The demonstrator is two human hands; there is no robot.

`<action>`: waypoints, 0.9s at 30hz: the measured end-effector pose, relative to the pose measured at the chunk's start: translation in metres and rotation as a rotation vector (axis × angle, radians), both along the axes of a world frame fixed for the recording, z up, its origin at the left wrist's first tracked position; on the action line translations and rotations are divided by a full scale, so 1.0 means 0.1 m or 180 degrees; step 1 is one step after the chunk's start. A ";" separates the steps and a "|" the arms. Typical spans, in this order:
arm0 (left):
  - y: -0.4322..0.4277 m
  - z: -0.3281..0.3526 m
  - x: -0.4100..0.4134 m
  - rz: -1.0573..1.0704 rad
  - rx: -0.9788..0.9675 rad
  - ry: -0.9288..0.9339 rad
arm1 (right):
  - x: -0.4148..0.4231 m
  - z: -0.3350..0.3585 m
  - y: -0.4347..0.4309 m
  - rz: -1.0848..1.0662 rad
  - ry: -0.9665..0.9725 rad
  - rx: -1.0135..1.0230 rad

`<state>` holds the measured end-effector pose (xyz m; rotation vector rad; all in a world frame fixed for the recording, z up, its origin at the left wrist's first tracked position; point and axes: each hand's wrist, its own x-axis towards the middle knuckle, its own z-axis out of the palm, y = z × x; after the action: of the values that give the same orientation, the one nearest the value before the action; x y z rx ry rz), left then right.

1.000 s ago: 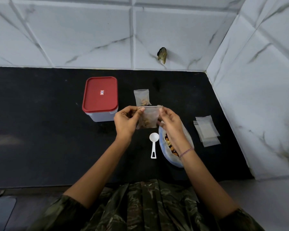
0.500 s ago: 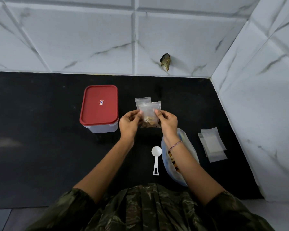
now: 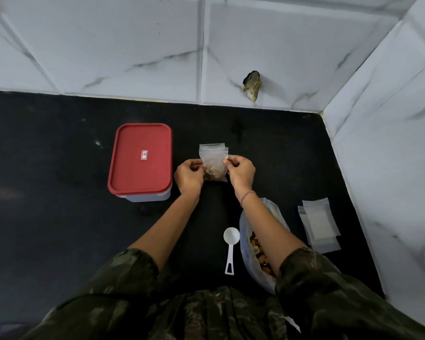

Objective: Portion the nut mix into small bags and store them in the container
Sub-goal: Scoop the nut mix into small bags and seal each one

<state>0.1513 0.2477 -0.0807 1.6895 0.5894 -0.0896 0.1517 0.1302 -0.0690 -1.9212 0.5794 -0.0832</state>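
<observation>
Head view gives me both hands meeting near the middle of the black worktop. The left hand pinches the left edge of a small clear bag and the right hand pinches its right edge, fingers curled onto the plastic. A clump of nuts sits in the bag's bottom. Just behind it, partly covered, I see 1 more small bag, and its contents are hidden. I cannot tell whether the held bag touches the worktop. Left of the hands stands the container, its red lid on, so I cannot see inside. Toward the front edge, under the right forearm, the big bag lies open with nut mix inside. A white scoop, empty, lies just left of it. Near the right edge lies a stack of empty flat bags.
</observation>
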 end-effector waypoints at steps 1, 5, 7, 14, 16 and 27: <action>0.00 -0.02 0.02 -0.0002 0.0026 0.0029 | 0.03 0.00 -0.01 -0.0008 0.0010 -0.0059; 0.01 -0.05 0.07 -0.0062 0.0115 0.0139 | 0.09 -0.05 -0.04 0.0093 0.0033 -0.0254; 0.01 -0.05 0.08 -0.0090 0.0151 0.0174 | 0.09 -0.08 -0.05 0.0137 0.0040 -0.0353; -0.04 0.00 0.05 -0.0028 0.0210 0.0171 | 0.12 -0.12 -0.06 0.0212 0.0105 -0.0435; -0.06 0.02 0.03 -0.0102 0.0314 0.0183 | 0.13 -0.12 -0.05 0.0247 0.0100 -0.0493; -0.01 0.15 -0.11 -0.0637 0.1056 0.0090 | 0.04 0.02 -0.07 0.0376 -0.0050 -0.0849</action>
<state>0.1401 0.2464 -0.0655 2.0707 0.4726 -0.1667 0.1554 0.1231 -0.0665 -2.2076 0.4610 -0.1040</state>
